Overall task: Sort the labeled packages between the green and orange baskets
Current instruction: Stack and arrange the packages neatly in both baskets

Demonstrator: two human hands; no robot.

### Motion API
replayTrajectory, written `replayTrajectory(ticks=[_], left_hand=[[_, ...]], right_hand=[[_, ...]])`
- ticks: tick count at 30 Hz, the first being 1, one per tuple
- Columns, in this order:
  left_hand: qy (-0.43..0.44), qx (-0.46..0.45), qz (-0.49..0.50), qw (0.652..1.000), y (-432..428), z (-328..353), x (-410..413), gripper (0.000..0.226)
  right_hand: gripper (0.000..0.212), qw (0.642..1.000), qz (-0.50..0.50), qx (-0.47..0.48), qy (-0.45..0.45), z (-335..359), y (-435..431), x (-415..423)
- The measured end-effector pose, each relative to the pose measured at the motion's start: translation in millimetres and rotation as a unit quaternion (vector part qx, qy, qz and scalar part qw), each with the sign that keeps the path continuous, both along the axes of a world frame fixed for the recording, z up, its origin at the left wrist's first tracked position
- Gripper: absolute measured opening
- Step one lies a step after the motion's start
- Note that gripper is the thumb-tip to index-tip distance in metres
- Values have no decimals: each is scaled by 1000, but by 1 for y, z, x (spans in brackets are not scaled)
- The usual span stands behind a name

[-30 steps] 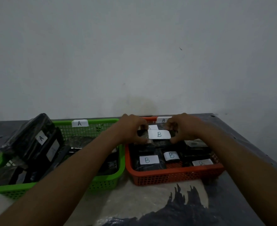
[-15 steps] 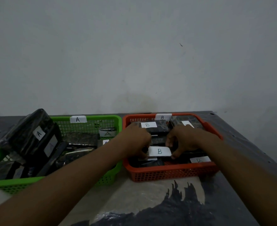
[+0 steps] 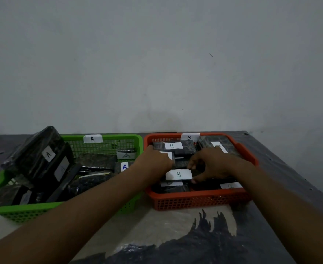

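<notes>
An orange basket (image 3: 198, 200) tagged B stands right of a green basket (image 3: 23, 209) tagged A. Both of my hands are inside the orange basket on a black wrapped package (image 3: 178, 175) with a white B label. My left hand (image 3: 155, 161) grips its left end and my right hand (image 3: 208, 164) grips its right end, fingertips at the label's edge. The package rests low on top of other B packages. Another B package (image 3: 176, 147) lies behind it.
The green basket holds several black packages labelled A, one tall stack (image 3: 39, 157) leaning at its left. The baskets sit on a dark table (image 3: 282, 183) against a pale wall. A light patch with dark torn marks (image 3: 176, 229) covers the table in front.
My hands brought the B package down from above the orange basket's back toward its front middle, onto the other packages. In the last half second they barely moved.
</notes>
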State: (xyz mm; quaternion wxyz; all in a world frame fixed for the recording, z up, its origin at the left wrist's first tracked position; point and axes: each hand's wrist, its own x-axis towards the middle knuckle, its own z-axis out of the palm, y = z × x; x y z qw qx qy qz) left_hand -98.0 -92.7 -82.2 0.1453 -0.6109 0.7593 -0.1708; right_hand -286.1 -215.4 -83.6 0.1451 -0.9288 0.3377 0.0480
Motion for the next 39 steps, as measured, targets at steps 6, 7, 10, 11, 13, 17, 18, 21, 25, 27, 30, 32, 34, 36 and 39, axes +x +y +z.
replayTrajectory(ticks=[6, 7, 10, 11, 13, 17, 18, 21, 25, 27, 30, 32, 34, 36, 39], left_hand=[[5, -8, 9, 1000, 4, 2, 3, 24], [9, -2, 13, 1000, 4, 2, 3, 26], [20, 8, 10, 1000, 4, 3, 5, 30], [30, 7, 2, 1000, 5, 3, 7, 30], [79, -1, -20, 997, 11, 4, 13, 29], [271, -85, -64, 957, 40, 4, 32, 25], [304, -107, -64, 944, 49, 3, 39, 25], [360, -184, -47, 913, 82, -5, 63, 22], [374, -289, 19, 881, 129, -18, 94, 11], [351, -304, 57, 884, 147, -28, 105, 8], [319, -310, 96, 891, 167, -47, 115, 15], [287, -327, 110, 893, 173, -58, 114, 23], [257, -345, 111, 896, 173, -65, 110, 26], [244, -358, 113, 894, 171, -67, 109, 27], [231, -374, 117, 891, 169, -69, 112, 28]], right_hand=[[50, 1000, -4, -24, -7, -1, 6, 3], [49, 1000, -5, -25, -6, 0, 7, 3], [49, 1000, -4, -26, -11, 2, 12, 1], [50, 1000, -5, -24, -14, 3, 14, 0], [49, 999, -5, -32, -28, 5, 18, 0], [25, 986, 21, -52, -158, 6, 35, 15], [20, 979, 37, -50, -196, 6, 42, 23], [8, 956, 95, -43, -273, 5, 68, 55], [5, 939, 139, -31, -312, -1, 96, 96], [8, 941, 149, -24, -302, -6, 103, 109], [14, 952, 170, -60, -248, -11, 110, 123], [17, 960, 170, -75, -207, -10, 111, 128], [21, 968, 160, -81, -178, -9, 110, 133], [28, 971, 154, -84, -160, -8, 110, 137], [45, 972, 157, -76, -158, -10, 114, 145]])
